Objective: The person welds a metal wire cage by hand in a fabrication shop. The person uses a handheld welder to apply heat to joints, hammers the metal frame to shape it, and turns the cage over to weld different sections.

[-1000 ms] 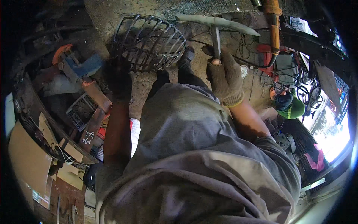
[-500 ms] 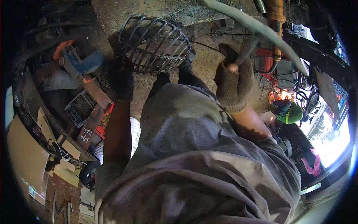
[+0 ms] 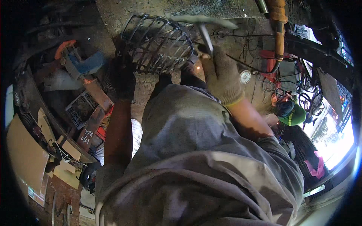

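Note:
A dark metal basket of curved bars [image 3: 160, 45] is tilted on its side above my feet, beyond my knees. My left hand [image 3: 122, 77], in a dark glove and deep shadow, is closed on its left edge; the fingers barely show. In a tan knitted glove, my right hand [image 3: 222, 75] is wrapped round the handle of a chipping hammer [image 3: 203, 20]. The hammer's long narrow head, slightly blurred, lies across the far right rim of the basket. Whether it touches the bars I cannot tell.
An orange-handled welding torch [image 3: 278, 34] hangs at the upper right, its cable trailing. Behind it, a person in a green cap [image 3: 298, 114] crouches low. Left, a blue clamp-like tool [image 3: 86, 63], a plastic crate [image 3: 81, 109] and scrap metal lie piled. A round white disc [image 3: 245, 77] lies on the floor.
My right hand has swung the hammer down and left, from high near my view to the basket. The basket and left hand stay nearly still. Bright sparks by the other person have faded.

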Available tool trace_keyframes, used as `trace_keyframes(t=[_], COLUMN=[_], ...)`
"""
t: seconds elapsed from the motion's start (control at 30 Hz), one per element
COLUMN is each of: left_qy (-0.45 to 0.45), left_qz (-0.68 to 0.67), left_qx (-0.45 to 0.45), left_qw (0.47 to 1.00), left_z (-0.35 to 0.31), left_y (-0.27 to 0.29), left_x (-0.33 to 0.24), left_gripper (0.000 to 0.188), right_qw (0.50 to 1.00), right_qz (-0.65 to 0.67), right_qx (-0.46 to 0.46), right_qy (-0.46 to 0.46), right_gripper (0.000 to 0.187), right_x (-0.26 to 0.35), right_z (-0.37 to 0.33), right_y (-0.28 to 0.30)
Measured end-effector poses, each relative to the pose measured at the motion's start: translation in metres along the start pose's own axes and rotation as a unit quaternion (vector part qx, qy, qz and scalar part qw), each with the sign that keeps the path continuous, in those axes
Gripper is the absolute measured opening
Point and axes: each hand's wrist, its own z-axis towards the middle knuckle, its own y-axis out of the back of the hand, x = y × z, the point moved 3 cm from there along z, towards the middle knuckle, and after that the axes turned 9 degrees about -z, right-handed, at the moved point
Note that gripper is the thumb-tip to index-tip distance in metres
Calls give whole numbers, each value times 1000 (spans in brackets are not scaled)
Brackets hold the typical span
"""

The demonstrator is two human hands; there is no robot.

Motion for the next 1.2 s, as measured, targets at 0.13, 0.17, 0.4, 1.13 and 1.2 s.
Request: trace_keyframes(t=[0.13,0.17,0.4,1.13,1.2], left_qy=[8,25,35,7,-10], left_qz=[61,-58,207,168,314], left_qx=[-53,-19,-99,-59,-51], left_qw=[997,998,973,984,948], left_z=[-5,-3,-1,-6,-5], left_y=[-5,-6,-6,17,10], left_x=[-2,-3,-1,2,4], left_gripper=[29,30,33,42,42], right_qw=[993,990,978,999,996], right_qz=[30,55,158,25,-72], right_qx=[24,-21,37,-22,22], right_qy=[-109,-125,-132,-29,39], right_gripper=[27,28,39,45,43], right_x=[-6,-9,3,27,21], right_z=[0,-1,10,3,4], right_y=[12,15,23,30,19])
